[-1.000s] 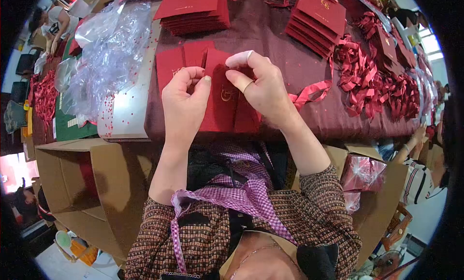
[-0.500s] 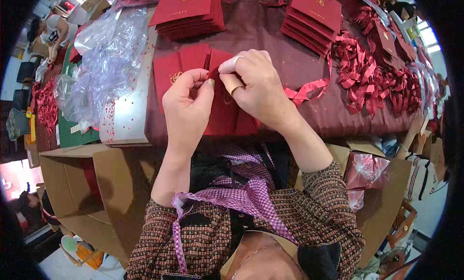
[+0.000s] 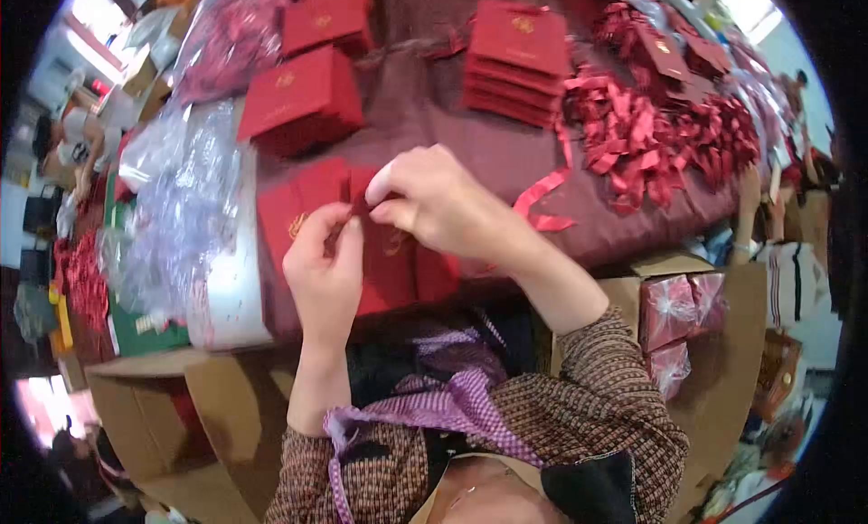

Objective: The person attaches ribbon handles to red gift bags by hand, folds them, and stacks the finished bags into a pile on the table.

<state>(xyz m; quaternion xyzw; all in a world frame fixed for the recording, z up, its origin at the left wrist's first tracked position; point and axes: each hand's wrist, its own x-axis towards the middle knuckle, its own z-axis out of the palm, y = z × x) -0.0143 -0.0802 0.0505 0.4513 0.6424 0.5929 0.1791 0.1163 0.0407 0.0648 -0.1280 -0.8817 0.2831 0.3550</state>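
Note:
Unfolded dark red paper bags (image 3: 389, 280) with gold lettering lie flat on the table edge in front of me. Over them, my left hand (image 3: 324, 257) is closed in a pinch on a short dark red ribbon (image 3: 348, 188) that sticks up at its fingertips. Close beside it on the right, my right hand (image 3: 434, 198) has its fingers curled together, with a white covering on one finger. What it grips is hidden behind the fingers. Both sets of fingertips nearly meet over the bags.
Stacks of red bags (image 3: 289, 99) stand at the back left, another stack (image 3: 515, 58) at the back centre. A heap of red ribbons (image 3: 633, 144) lies right. Clear plastic wrap (image 3: 194, 198) covers the left side. Cardboard boxes (image 3: 226, 415) flank me; wrapped red packs (image 3: 674, 307) sit right.
My view has shifted, so the table and hands sit lower and further left. My fingers stay pinched close together at the ribbon, and the right hand's fingers have turned slightly.

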